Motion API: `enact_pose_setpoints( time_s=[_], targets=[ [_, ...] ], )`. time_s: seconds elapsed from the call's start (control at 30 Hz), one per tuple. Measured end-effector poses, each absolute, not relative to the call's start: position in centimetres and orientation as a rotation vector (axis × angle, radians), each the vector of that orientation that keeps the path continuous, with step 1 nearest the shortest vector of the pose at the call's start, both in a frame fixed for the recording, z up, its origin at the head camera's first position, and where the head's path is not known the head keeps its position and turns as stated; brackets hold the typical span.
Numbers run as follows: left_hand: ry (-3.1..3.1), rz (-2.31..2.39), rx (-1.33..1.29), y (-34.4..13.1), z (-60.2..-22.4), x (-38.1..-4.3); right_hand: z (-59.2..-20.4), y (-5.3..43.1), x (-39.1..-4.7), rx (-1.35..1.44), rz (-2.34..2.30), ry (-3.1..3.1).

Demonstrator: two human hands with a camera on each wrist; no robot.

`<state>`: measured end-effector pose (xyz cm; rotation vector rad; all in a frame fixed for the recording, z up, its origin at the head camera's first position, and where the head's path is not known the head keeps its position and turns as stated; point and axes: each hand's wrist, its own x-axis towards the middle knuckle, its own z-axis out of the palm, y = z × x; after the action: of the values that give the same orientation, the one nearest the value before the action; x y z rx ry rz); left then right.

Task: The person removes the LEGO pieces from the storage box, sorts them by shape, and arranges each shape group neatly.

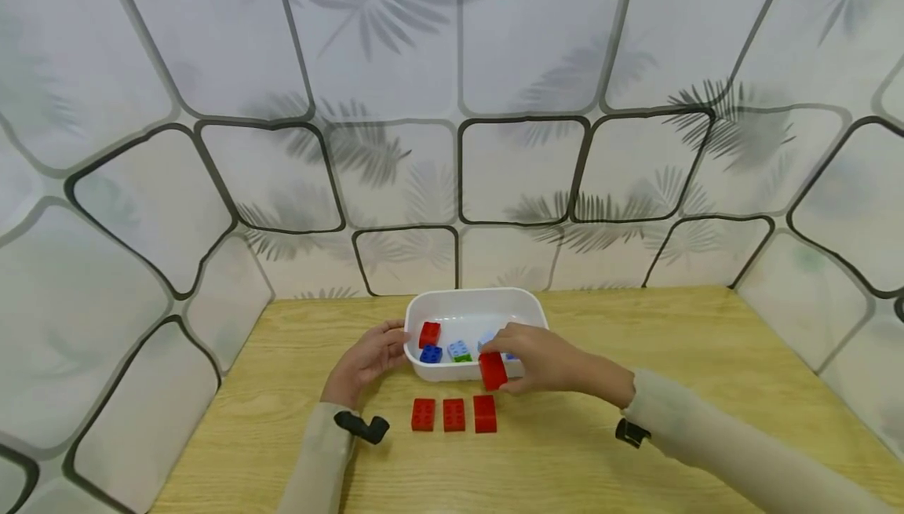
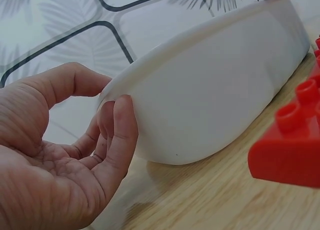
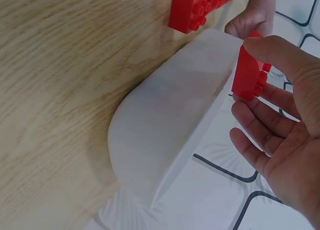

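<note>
Left fingers (image 2: pixel 125 125) bent, right fingers (image 3: pixel 254 125) pinching

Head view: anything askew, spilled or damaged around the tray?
Nothing stands out: three red blocks form a fairly even row in front of the white tray, which sits upright. No spill or damage visible.

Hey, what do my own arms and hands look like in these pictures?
Your left hand and right hand wear no gloves. The left sleeve and right sleeve are long, plain and pale beige. Small black fittings sit at the left cuff and right cuff.
</note>
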<state>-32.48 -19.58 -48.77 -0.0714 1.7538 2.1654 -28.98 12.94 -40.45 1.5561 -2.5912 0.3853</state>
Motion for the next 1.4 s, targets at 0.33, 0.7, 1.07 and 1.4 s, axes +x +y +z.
enact_pose_setpoints(
  time_s=[0.33, 0.7, 1.07, 1.4],
  targets=[
    [1.757, 2.183, -0.105, -19.4, -48.7, -32.5, -41.0, 14.2, -28.1, 1.535, 0.401, -2.618],
    [1.691, 2.211, -0.055, -19.5, -48.7, -32.4, -42.1, 14.8, -27.3, 1.564, 0.344, -2.656],
    [1.658, 2.217, -0.075, -19.5, -48.7, -32.5, -43.7, 15.3, -27.0, 1.579, 0.323, -2.641],
    [1.656, 2.219, -0.083, -19.5, -49.0, -32.6, -44.5, 15.3, -27.0, 1.566, 0.325, -2.656]
  ],
)
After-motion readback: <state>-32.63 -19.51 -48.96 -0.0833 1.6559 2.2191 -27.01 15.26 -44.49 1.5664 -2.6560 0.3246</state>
